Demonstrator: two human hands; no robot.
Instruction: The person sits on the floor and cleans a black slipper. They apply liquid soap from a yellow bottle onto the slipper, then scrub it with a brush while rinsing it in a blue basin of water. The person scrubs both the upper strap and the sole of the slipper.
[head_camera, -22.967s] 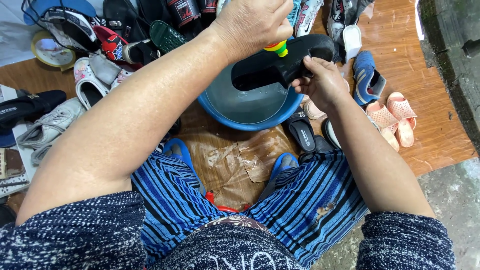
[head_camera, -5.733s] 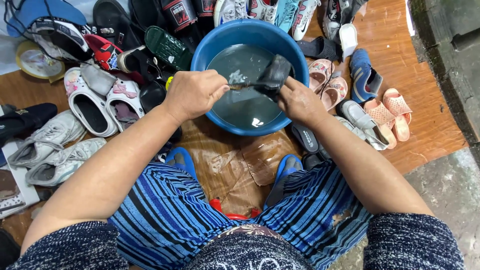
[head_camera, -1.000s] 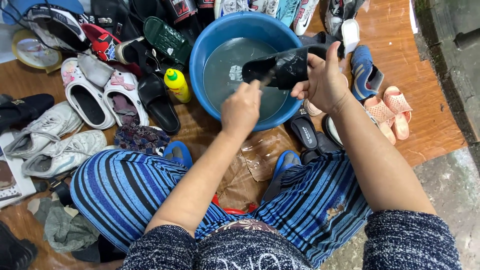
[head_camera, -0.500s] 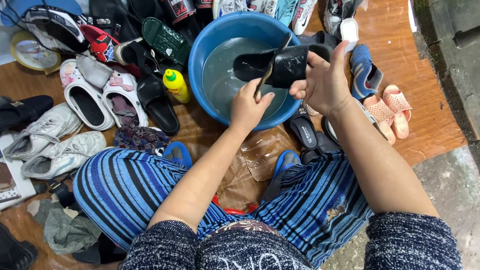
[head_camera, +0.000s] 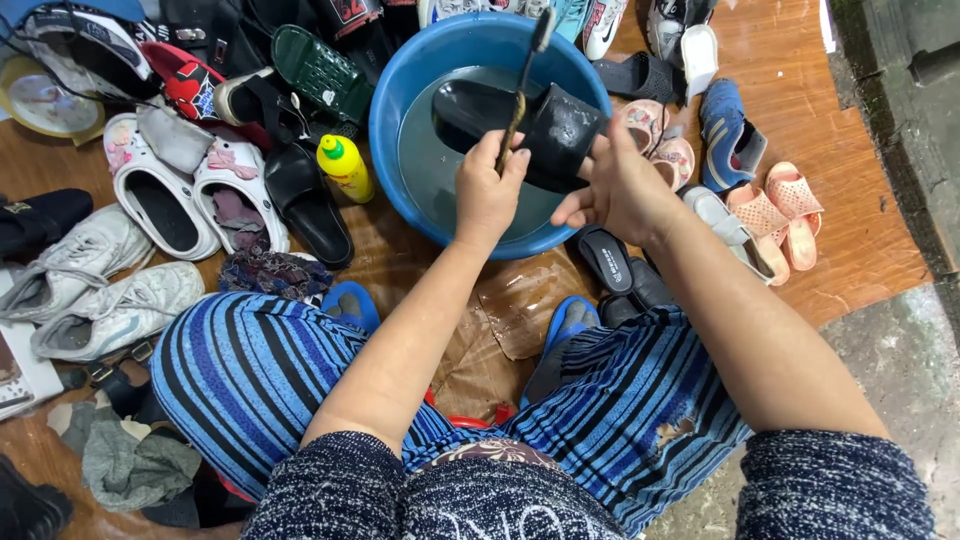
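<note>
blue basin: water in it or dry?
Water in it. The blue basin shows a grey, reflective pool inside; the black slipper, held by the right hand, sits above it.

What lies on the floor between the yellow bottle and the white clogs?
In the head view, one black slide sandal lies between the yellow bottle and the white clogs, sole down.

Black slide sandal (head_camera: 545, 130) partly hidden behind left hand (head_camera: 487, 190); brush (head_camera: 520, 95) bristles blurred.

**A shoe-washing spot on the floor**

This looks like a home or small shoe-cleaning stall: a wooden floor (head_camera: 860, 250) crowded with sneakers (head_camera: 110, 310), sandals (head_camera: 790, 205) and clogs (head_camera: 165, 205) around a blue basin (head_camera: 395, 95) of water, beside a concrete edge (head_camera: 900, 70).
</note>
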